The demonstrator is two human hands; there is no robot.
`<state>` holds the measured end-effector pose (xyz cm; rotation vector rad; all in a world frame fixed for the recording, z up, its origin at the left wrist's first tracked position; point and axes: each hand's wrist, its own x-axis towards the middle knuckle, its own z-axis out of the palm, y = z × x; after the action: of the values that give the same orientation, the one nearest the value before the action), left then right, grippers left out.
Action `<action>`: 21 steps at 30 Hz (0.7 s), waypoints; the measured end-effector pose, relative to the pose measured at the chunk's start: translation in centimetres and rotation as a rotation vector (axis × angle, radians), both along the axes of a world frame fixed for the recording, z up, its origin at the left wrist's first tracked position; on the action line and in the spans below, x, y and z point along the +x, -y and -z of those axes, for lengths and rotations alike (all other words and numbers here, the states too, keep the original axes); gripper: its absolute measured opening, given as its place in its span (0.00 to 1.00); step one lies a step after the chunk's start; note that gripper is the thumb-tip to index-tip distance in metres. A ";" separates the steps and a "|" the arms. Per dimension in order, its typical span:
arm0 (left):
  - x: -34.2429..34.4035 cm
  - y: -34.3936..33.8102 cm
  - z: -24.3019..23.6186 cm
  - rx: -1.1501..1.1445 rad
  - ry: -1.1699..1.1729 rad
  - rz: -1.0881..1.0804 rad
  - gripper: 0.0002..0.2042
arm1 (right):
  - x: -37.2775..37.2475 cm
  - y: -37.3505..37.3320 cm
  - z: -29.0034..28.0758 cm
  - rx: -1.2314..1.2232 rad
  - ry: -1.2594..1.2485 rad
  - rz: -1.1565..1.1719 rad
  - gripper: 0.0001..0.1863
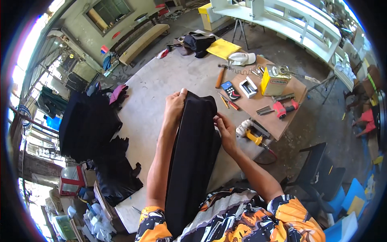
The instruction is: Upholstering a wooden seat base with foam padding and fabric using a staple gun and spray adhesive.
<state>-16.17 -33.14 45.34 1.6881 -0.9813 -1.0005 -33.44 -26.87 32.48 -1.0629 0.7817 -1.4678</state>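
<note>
A long padded piece covered in black fabric [192,149] lies lengthwise in front of me, its near end against my body and its far end over the pale worktable [149,84]. My left hand [175,106] grips its far left corner, thumb on top. On the far right side, my right hand [226,131] has its fingers closed on the fabric edge, where the cover folds over and hangs a little loose. What lies under the cover is hidden. Right of my right hand rests a yellow staple gun [254,137] with a hose.
On a brown board [282,123] at the right lie a red power tool [285,107], a yellow can [274,80] and a white box [248,87]. A hammer [221,76] is nearby. Black upholstered pieces [86,123] are piled at the left; a black chair [322,173] stands right.
</note>
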 end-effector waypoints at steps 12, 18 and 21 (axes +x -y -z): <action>-2.9 -4.9 -5.1 -0.076 -0.152 0.160 0.19 | -4.4 6.8 -11.1 -0.028 -0.189 -0.520 0.13; -3.2 -6.8 -6.5 -0.081 -0.035 0.241 0.20 | -2.7 6.7 -12.6 -0.009 -0.281 -0.428 0.12; -4.2 -8.3 -6.3 -0.093 0.068 0.241 0.17 | -2.8 6.7 -12.7 -0.026 -0.052 -0.537 0.13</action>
<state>-20.34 -24.79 51.68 1.5607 -1.2799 -1.0406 -36.27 -33.61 45.15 -1.2199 0.4606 -0.9968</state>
